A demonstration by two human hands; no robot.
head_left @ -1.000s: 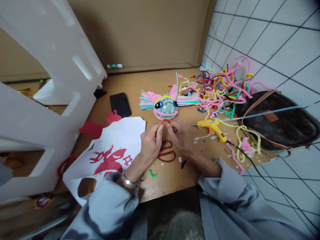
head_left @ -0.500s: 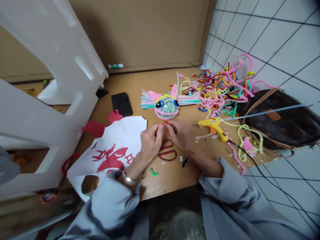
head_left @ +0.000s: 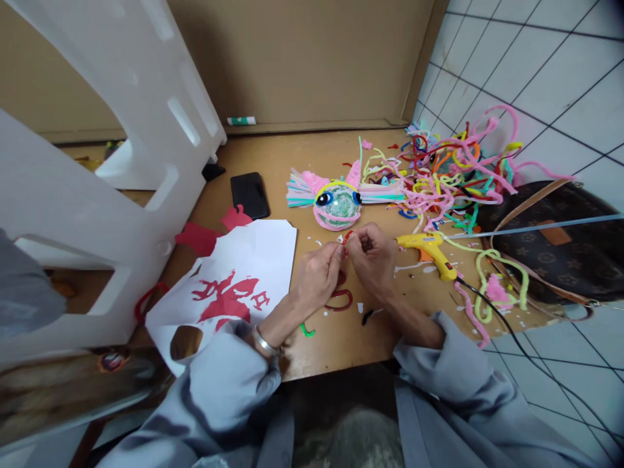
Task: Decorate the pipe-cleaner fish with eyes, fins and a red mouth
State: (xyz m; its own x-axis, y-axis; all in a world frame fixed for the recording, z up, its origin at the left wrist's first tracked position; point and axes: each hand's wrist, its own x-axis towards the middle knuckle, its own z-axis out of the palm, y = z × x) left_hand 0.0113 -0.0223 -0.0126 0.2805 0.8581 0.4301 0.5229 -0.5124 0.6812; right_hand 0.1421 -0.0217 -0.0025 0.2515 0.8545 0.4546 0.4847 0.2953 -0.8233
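While pinching the red strip from both sides, leave the fine work to the fingertips. Hold its lower end steady with the left hand, with the grip clamped on it; with the right hand, thumb and finger also together on the strip, bend or twist the upper part gently, at a best guess. Work in small, even turns to avoid a sharp kink in so short a piece. Cannot tell how the ends lie behind the fingertips. Note both wrists angled inward, with fingers curled, forearms converging over the desk. Find the strip just in front of the big-eyed ball figure, beyond the red handle loops, partly hidden by the left hand. Look right for the yellow glue gun, just beside the right hand, and farther back for tangled pipe cleaners. See at left a white sheet with red cut-outs, and behind it a black phone.
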